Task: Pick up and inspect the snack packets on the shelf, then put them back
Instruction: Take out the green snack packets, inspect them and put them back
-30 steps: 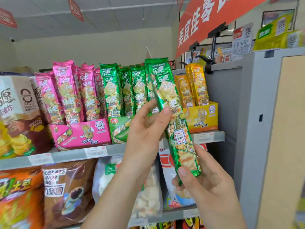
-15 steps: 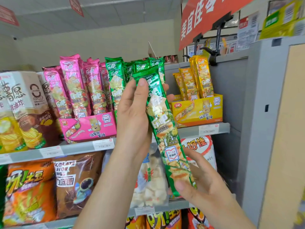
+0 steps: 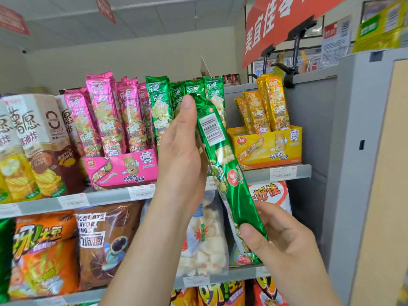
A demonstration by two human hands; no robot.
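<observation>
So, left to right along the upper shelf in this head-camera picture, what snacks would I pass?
Brown-and-white chip boxes → pink packets → green packets → yellow packets. The held green packet slants across in front of the shelf, so I leave it out.

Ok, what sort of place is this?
Probably a small shop or convenience store: grey metal shelves with white price labels on their edges, long foil snack packets in pink, green and yellow standing in matching cardboard display boxes, and a red sign with white characters overhead.
</observation>
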